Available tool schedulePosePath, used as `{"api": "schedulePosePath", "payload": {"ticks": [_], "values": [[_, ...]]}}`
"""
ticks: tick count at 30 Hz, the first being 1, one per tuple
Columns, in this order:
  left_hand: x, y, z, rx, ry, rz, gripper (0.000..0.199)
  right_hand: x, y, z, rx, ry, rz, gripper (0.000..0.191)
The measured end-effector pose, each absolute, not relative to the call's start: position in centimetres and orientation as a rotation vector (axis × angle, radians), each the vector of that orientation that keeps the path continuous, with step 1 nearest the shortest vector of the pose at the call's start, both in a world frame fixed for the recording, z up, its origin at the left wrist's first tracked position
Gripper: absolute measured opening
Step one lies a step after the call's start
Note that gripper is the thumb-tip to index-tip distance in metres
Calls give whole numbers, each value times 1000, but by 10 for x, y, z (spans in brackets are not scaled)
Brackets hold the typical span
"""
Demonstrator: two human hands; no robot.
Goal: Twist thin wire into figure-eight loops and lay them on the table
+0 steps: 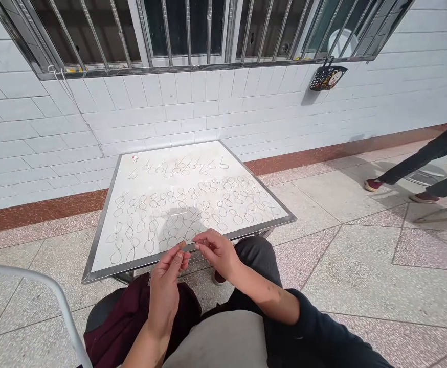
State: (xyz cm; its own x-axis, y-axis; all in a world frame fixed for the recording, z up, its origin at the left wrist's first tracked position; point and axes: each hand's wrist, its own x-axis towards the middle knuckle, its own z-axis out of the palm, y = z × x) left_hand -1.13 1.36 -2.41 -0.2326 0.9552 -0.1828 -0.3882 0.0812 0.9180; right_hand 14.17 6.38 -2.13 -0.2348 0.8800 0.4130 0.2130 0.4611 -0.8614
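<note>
Item: small tan piece (183, 245), at the fingertips of the left hand, on the side facing the right hand. Its long axis is too small to read; whether it is pinched or worn on a finger cannot be told.

Left hand (165, 281): thumb and index drawn together, other fingers curled; nearer of the two to the piece.

Right hand (222, 255): reaching leftward, thumb and index nearly meeting, just beside the left fingertips but apart from them. A fine strand may lie in its pinch; too thin to confirm.

Governing relation: the two pinches face one another across a narrow gap over the table's near edge, the right slightly farther out.

Table (103, 220): white top, grey rim, directly ahead of both hands.

Figure-eight loops (181, 217): thin, in rows, beginning just beyond the fingertips.

Six-shaped pieces (185, 166): single row, well beyond the hands, past the loops.
</note>
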Motion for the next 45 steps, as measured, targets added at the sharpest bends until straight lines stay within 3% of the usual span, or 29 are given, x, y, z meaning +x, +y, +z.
{"api": "schedulePosePath", "payload": {"ticks": [9,45], "values": [[-4,9,-17,636,1054,1587,39,140,53,-15,-912,-1652,1082,12],[1,-12,7,1023,1302,1581,49,133,41,-12,-869,-1499,1385,11]]}}
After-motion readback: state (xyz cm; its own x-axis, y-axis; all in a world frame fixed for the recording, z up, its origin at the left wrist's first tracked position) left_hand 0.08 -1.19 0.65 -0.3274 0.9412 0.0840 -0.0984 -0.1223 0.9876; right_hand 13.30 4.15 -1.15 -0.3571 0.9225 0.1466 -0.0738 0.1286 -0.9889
